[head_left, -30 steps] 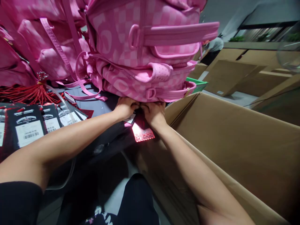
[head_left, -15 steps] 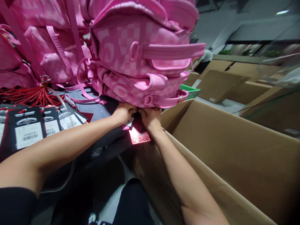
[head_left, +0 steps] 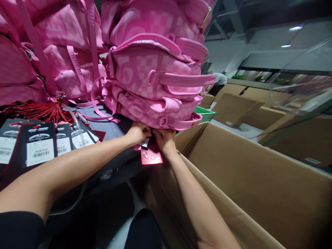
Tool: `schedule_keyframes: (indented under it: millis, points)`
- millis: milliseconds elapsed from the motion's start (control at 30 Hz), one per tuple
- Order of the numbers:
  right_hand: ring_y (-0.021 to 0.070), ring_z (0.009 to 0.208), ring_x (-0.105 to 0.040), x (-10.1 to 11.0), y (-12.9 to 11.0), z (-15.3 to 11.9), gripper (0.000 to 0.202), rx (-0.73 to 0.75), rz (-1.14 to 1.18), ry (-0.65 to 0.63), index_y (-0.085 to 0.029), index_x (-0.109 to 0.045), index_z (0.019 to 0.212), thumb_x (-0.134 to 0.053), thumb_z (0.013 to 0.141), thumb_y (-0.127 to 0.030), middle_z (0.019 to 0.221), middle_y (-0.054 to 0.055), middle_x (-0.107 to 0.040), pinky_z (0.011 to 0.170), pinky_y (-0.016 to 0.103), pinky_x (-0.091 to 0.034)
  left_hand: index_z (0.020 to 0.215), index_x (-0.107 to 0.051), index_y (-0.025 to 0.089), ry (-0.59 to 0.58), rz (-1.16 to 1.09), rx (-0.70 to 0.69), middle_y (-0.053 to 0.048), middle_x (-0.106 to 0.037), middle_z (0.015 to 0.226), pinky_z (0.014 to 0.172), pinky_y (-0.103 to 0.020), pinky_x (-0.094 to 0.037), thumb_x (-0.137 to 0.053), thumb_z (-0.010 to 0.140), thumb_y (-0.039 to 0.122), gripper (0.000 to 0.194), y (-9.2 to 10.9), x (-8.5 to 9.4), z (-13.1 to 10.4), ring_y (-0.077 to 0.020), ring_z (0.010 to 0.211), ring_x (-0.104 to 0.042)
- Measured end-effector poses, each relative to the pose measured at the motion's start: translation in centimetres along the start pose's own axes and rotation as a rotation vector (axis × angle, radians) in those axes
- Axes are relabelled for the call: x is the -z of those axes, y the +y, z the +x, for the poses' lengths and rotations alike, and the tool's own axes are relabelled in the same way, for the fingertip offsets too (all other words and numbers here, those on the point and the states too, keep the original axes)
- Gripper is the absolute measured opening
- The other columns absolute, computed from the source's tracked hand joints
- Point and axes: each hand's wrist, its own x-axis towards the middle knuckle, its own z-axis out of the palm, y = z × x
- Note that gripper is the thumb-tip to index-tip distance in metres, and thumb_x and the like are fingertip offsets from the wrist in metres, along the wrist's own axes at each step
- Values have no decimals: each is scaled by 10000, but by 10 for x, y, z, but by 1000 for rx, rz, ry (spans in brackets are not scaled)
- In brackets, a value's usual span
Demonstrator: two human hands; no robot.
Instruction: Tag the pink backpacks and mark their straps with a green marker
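Observation:
Both hands meet at the table edge, just under the lowest of the stacked pink backpacks (head_left: pixel 155 79). My left hand (head_left: pixel 138 134) is closed in a pinch, and my right hand (head_left: pixel 165 140) is closed too, its fingers curled close beside the left. What lies between the fingertips is too small and dark to make out. A small black-and-white tag (head_left: pixel 144 142) and a shiny red card (head_left: pixel 151 157) hang directly below the fingers.
Black tags with barcode labels (head_left: pixel 38 150) and a bunch of red cords (head_left: pixel 49 112) lie at the left. A large open cardboard box (head_left: pixel 249 173) stands at the right. Behind are a green bin (head_left: pixel 204 114), more cartons (head_left: pixel 233 107) and a bending person (head_left: pixel 220 81).
The view has tilted up, so the bags, tags and box appear lower. Both hands stay together under the bag, in nearly the same pose. The red card's glare has dimmed.

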Motion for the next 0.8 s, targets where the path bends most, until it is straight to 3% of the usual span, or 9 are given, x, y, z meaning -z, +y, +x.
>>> schedule_keyframes:
  millis: [200, 433, 600, 800]
  points:
    - [250, 953, -645, -2, 11, -3, 270, 89, 73, 50, -231, -776, 910, -522, 850, -159, 913, 49, -754, 965, 400, -377, 1000, -736, 108, 132, 14, 88, -77, -760, 958, 732, -212, -522, -456, 843, 8, 336, -3, 1, 1, -156, 859, -703]
    - [234, 933, -609, -8, 4, -16, 227, 49, 45, 198, -228, -755, 888, -532, 917, -263, 892, 52, -735, 1034, 420, -309, 796, -749, 146, 203, 137, 74, -95, -733, 777, 783, -312, -505, -626, 827, 190, 134, -10, 14, 4, -247, 851, -694]
    - [241, 926, -592, -3, 0, -18, 233, -32, 55, 263, -224, -749, 846, -533, 915, -277, 847, 55, -730, 944, 398, -355, 780, -727, 122, 104, -214, 38, -37, -705, 670, 590, -232, -473, -647, 811, 202, 118, -12, 7, 7, -148, 608, -640]
    - [229, 897, -576, -8, 0, -17, 254, -72, 200, 312, -218, -746, 805, -528, 920, -282, 827, 63, -721, 950, 402, -370, 753, -720, 109, 32, -493, 59, -7, -695, 632, 575, -216, -475, -694, 721, 133, 48, -13, 1, 9, -110, 559, -607]
